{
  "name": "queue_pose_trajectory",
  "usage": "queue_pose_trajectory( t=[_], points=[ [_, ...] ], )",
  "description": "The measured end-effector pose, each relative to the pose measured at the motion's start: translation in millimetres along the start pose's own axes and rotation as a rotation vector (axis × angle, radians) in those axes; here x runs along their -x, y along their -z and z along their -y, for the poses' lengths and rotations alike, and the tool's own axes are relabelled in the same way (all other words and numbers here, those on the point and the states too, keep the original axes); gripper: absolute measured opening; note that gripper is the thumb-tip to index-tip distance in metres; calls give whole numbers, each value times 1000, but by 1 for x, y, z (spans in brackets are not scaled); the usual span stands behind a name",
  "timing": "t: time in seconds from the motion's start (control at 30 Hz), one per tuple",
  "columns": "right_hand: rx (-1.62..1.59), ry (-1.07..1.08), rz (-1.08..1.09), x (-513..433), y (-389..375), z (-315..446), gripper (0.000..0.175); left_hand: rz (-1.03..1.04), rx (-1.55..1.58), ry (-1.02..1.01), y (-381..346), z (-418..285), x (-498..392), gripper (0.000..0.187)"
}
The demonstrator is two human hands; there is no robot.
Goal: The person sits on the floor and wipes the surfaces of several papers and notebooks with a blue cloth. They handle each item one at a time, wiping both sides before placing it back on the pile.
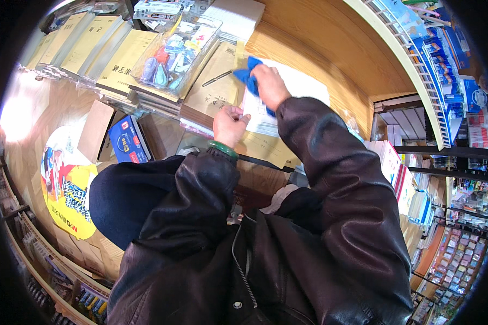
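My right hand point(270, 83) grips a crumpled blue cloth point(248, 77) over the white pages of an open notebook point(295, 79). With thumb and forefinger, my left hand point(229, 125) pinches the notebook's left edge; a green bangle point(223, 149) circles that wrist. Just left of the pages lies a kraft-covered exercise book point(207, 91) on a stack, a black pen point(217, 78) slanting across its cover. Another kraft cover point(270, 148) shows below the white pages, nearer to me.
A clear plastic box point(175, 61) of small colourful items stands on books at left. Kraft exercise books point(91, 44) are stacked beyond it. A blue box point(128, 140) is near my knee, beside a yellow printed stool point(71, 187). A wooden panel point(329, 36) rises behind; racked goods point(451, 77) hang at right.
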State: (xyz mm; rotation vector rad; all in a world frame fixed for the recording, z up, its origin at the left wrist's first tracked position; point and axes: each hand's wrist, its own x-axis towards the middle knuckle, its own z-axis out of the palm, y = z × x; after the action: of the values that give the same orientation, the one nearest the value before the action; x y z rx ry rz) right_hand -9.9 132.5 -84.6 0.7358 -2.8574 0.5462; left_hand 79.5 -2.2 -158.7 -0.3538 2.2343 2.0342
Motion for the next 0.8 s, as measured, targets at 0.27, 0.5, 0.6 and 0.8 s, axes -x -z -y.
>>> queue_pose_trajectory(
  t=[0.27,0.5,0.6,0.8],
  points=[
    [190,-218,-42,-50,-5,-92,24,-99,-36,26,-4,-13,7,21],
    [632,-765,247,73,74,-193,34,-109,-133,55,-5,-18,10,27],
    [504,-941,-27,92,100,-187,31,-100,-108,47,-7,-11,5,26],
    [-10,-40,-52,57,37,-32,41,-92,-25,65,-5,-10,3,19]
  ],
)
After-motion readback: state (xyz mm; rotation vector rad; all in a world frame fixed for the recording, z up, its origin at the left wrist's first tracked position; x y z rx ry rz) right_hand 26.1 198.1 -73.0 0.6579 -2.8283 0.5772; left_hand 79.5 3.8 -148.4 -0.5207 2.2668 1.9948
